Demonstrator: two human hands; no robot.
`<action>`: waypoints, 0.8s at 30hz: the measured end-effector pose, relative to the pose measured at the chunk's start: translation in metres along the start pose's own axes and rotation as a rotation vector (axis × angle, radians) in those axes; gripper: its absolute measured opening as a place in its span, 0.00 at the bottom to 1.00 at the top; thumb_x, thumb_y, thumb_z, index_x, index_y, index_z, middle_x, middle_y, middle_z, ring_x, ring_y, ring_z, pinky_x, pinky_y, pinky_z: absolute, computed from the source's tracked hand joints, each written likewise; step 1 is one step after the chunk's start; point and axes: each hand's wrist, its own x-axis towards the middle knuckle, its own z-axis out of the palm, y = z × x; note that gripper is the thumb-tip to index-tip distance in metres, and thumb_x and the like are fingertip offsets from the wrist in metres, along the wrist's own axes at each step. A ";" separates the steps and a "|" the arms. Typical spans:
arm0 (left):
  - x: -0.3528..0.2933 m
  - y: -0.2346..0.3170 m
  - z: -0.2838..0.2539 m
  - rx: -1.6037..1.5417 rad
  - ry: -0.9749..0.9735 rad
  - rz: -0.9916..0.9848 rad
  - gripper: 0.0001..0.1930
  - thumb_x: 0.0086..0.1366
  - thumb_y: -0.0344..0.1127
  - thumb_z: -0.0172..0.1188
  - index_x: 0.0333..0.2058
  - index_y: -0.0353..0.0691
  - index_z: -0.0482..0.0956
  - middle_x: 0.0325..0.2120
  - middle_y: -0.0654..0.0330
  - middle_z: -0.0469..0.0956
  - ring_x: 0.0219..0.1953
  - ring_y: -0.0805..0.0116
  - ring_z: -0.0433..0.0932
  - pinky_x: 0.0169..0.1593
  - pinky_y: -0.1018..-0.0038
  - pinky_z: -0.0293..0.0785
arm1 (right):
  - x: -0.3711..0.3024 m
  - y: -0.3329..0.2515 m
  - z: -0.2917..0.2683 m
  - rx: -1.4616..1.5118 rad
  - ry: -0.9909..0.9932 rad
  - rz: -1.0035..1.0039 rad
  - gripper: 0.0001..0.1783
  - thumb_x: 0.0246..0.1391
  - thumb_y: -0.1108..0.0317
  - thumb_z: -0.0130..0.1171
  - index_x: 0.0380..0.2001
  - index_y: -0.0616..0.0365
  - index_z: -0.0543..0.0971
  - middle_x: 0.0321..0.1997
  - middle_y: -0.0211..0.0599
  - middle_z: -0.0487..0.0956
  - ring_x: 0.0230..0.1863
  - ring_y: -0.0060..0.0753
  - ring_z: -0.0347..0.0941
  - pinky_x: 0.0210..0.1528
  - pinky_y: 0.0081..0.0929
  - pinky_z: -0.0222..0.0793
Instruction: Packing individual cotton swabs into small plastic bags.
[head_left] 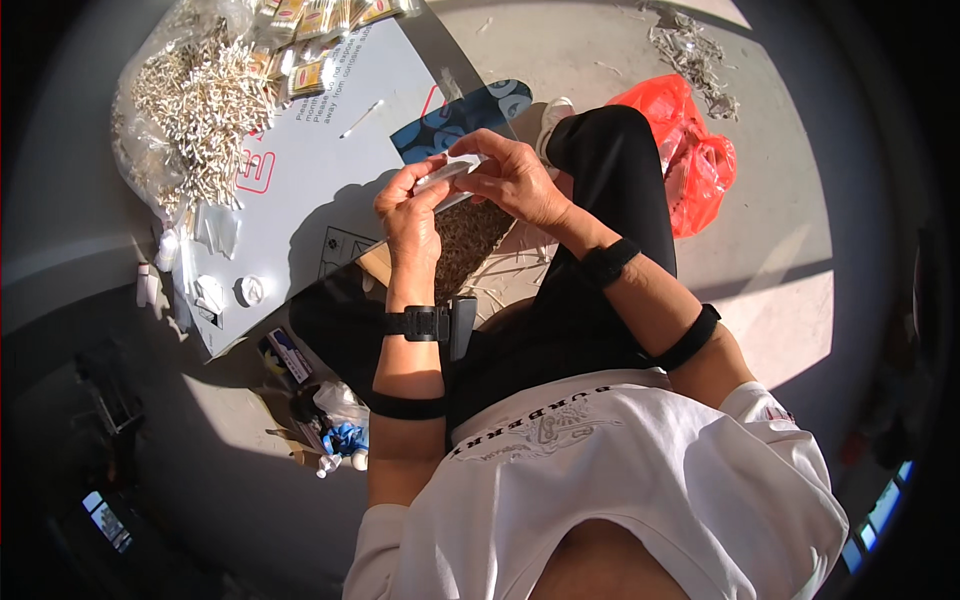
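while your left hand (pixel 410 222) and right hand (pixel 522 185) pinch that pale plastic piece (pixel 443 176), fingers nearly closed, go lightly.

There are two hands (pixel 412 222) (pixel 522 186), two wristbands (pixel 425 323) (pixel 607 263), two armbands (pixel 408 406) (pixel 690 336).

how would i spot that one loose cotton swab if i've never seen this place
Find the big grey board at upper left, with a large heap of cotton swabs on it. Look between that heap and the dark blue patterned sheet for a single cotton swab. It lies slanted and alone, unlike the many jumbled together.
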 end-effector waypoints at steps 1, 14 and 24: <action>-0.001 -0.001 0.000 -0.006 -0.010 -0.029 0.11 0.55 0.17 0.57 0.39 0.27 0.80 0.38 0.54 0.81 0.36 0.68 0.80 0.45 0.73 0.78 | -0.001 -0.001 -0.002 -0.106 -0.005 -0.038 0.10 0.59 0.74 0.57 0.44 0.62 0.75 0.36 0.32 0.81 0.40 0.22 0.78 0.40 0.21 0.76; 0.001 0.003 -0.002 0.049 -0.117 0.037 0.15 0.59 0.19 0.45 0.40 0.24 0.79 0.38 0.51 0.82 0.37 0.63 0.83 0.44 0.66 0.83 | 0.005 -0.002 0.009 -0.386 0.089 -0.154 0.04 0.58 0.76 0.55 0.34 0.64 0.72 0.28 0.41 0.80 0.31 0.32 0.80 0.32 0.26 0.74; 0.007 0.003 -0.008 0.149 -0.154 0.062 0.12 0.58 0.18 0.45 0.36 0.27 0.79 0.32 0.57 0.81 0.34 0.71 0.81 0.44 0.71 0.81 | 0.008 -0.008 0.007 -0.389 0.109 -0.099 0.07 0.50 0.75 0.63 0.32 0.64 0.76 0.26 0.31 0.79 0.31 0.16 0.74 0.32 0.18 0.71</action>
